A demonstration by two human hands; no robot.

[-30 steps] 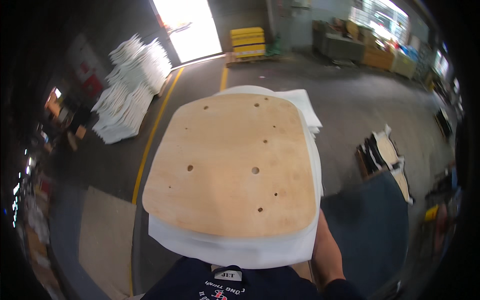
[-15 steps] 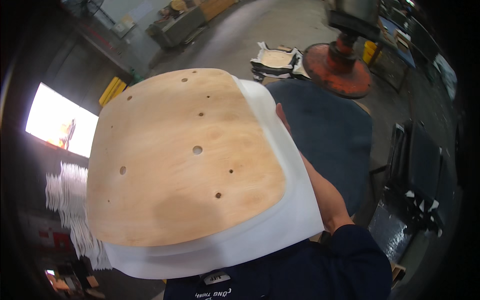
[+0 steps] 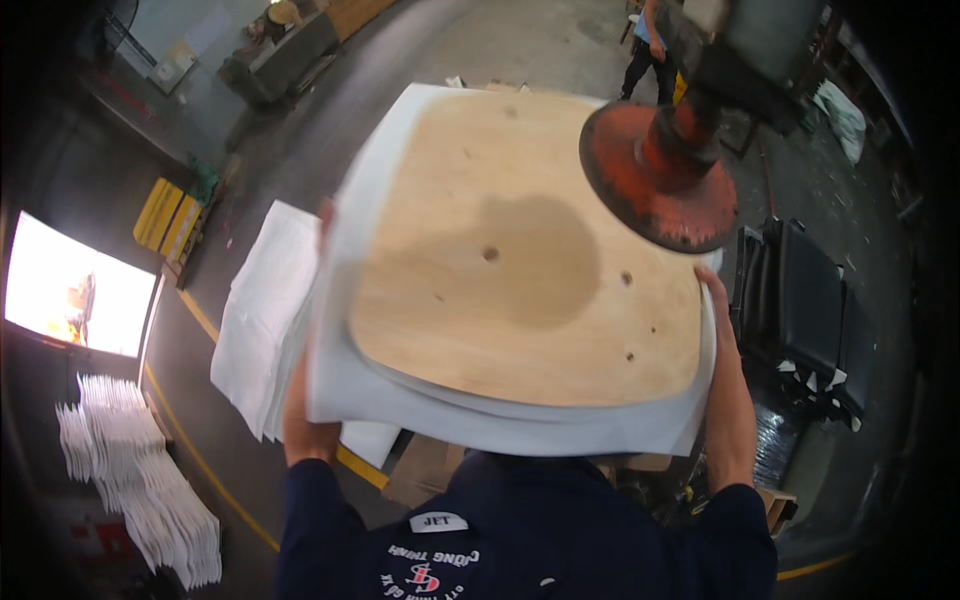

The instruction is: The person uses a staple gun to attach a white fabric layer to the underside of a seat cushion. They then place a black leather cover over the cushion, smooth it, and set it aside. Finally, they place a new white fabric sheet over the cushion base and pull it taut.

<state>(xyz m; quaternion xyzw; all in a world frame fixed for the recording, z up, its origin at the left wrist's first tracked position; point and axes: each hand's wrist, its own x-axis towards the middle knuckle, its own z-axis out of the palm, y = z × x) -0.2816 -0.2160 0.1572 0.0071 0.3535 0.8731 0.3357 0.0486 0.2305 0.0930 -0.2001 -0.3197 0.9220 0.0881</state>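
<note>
A plywood seat panel (image 3: 430, 340) with rounded corners and drilled holes lies on a larger white padding sheet (image 3: 500, 432), which sticks out on the left and near sides. I hold the two together by their sides. My left hand (image 3: 325, 220) grips the left edge, mostly hidden behind the padding. My right hand (image 3: 711, 285) closes on the right edge, its fingertips by the wood. Over the panel's far right part hangs a round orange-red press plate (image 3: 655, 180); whether it touches the wood I cannot tell.
White sheets (image 3: 262, 315) are stacked left of me, with another wavy white stack (image 3: 150, 480) farther left. Black upholstered pads (image 3: 805, 310) stand at the right. A person (image 3: 650, 60) is in the background. A yellow pallet-like stack (image 3: 167, 225) stands far left.
The panel and padding have moved right and away from me, in under the press plate, covering the dark seat-shaped sheet. My left hand has come into view at the left edge.
</note>
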